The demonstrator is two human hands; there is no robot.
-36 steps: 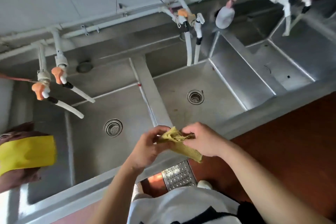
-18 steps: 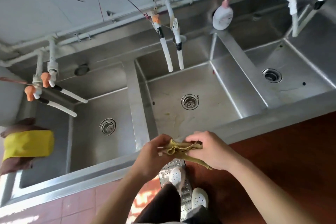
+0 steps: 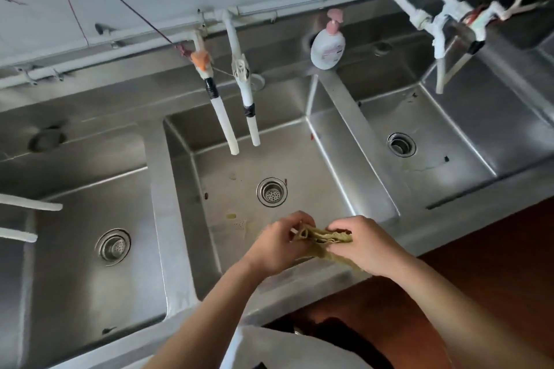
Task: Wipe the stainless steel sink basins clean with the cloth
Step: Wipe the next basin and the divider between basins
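A crumpled yellow-green cloth (image 3: 322, 237) is bunched between both hands over the front part of the middle basin (image 3: 314, 189). My left hand (image 3: 277, 243) pinches its left end and my right hand (image 3: 364, 246) grips its right end, with a tail hanging below the right palm. The middle basin has a round drain (image 3: 271, 191) and yellowish stains on its floor near the hands. A left basin (image 3: 75, 249) and a right basin (image 3: 434, 141) flank it, each with its own drain.
Two white tap hoses (image 3: 236, 117) hang over the back of the middle basin. A soap pump bottle (image 3: 327, 45) stands on the ledge between middle and right basins. More taps (image 3: 443, 27) hang at the right. Dark red floor (image 3: 494, 263) lies at lower right.
The view has shifted right and closer, centring the middle basin; the yellow item at far left is gone from view. Both hands still hold the cloth, now above the basin's front.
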